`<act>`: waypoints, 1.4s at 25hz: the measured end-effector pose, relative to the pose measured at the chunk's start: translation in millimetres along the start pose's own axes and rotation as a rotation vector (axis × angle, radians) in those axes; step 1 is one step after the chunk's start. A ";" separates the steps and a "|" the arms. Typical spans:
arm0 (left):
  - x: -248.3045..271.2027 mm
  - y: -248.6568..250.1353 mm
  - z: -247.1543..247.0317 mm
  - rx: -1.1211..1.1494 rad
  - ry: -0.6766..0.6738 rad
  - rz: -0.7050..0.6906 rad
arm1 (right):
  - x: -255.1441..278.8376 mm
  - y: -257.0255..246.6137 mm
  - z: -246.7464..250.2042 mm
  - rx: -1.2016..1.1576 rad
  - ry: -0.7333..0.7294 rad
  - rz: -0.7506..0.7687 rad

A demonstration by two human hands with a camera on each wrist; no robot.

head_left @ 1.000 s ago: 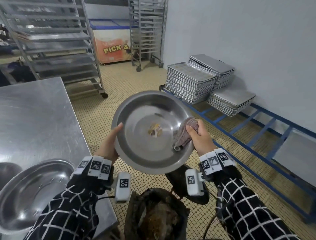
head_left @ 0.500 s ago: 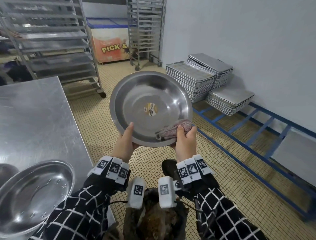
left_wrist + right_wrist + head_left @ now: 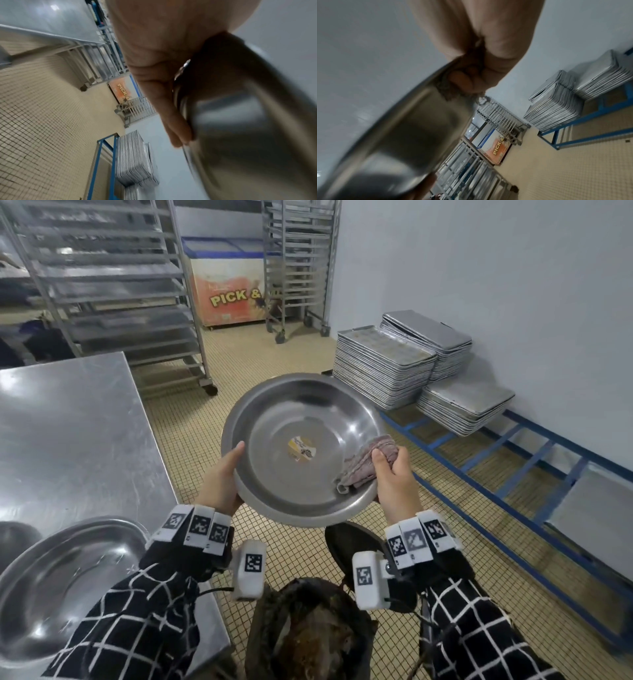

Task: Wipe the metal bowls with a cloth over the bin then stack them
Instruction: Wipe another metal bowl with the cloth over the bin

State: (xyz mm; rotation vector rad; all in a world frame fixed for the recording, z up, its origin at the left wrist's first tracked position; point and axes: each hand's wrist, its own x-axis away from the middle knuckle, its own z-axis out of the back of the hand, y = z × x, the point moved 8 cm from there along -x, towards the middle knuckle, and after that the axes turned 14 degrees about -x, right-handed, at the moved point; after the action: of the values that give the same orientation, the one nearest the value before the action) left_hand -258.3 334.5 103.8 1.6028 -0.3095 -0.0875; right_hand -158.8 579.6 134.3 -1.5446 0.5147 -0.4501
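The left hand [image 3: 224,477] grips the left rim of a wide metal bowl [image 3: 301,419], thumb hooked over the edge inside and fingers [image 3: 173,121] spread under the outer wall. The right hand [image 3: 394,477] is closed around a bunched pinkish cloth [image 3: 368,465] and presses it against the bowl's inner wall at the right rim; the right wrist view shows its fingers [image 3: 462,79] curled into the fabric against the metal. The bowl is held in the air, tilted so its inside faces the person, above and just beyond a dark bin [image 3: 260,628] holding brown waste at the near edge of the scene. A small round sticker [image 3: 301,449] sits at the centre of the bowl's base; its print is too small to read.

On the near left, a second metal bowl [image 3: 65,580] rests on the steel table [image 3: 68,422]. Both forearms wear black sleeves with a white grid [image 3: 479,631].

Farther off, a chest freezer [image 3: 226,289] carries the yellow words "PICK &", the rest hidden by a wheeled tray rack [image 3: 298,261]. A larger rack [image 3: 109,278] stands at the far left. Stacks of baking trays [image 3: 383,364] sit on a blue frame [image 3: 513,474] along the right wall.
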 end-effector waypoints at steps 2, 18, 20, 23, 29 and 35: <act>2.3 2.8 -12.0 0.004 0.015 -0.044 | 6.1 6.3 -10.5 -0.094 0.059 -0.012; 3.5 -16.6 -6.4 -0.129 -0.139 0.094 | -7.6 21.7 8.7 0.094 -0.021 -0.118; 4.2 -16.2 -14.2 -0.111 -0.071 0.083 | -3.1 25.6 4.0 0.024 0.038 -0.117; 5.3 -16.6 -29.9 -0.035 -0.039 0.087 | 6.2 32.4 -9.0 -0.183 0.119 -0.147; 5.9 -13.9 -28.7 -0.097 -0.197 0.024 | 0.0 35.7 5.8 -0.127 0.098 -0.139; 2.4 -15.3 -6.8 -0.023 -0.213 0.080 | -3.9 24.8 14.5 0.055 -0.060 -0.104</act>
State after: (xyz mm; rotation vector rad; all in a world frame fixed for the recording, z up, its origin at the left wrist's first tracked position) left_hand -252.1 340.9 89.4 1.5592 -0.5358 -0.2004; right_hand -154.9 593.3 109.1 -1.5318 0.3738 -0.4926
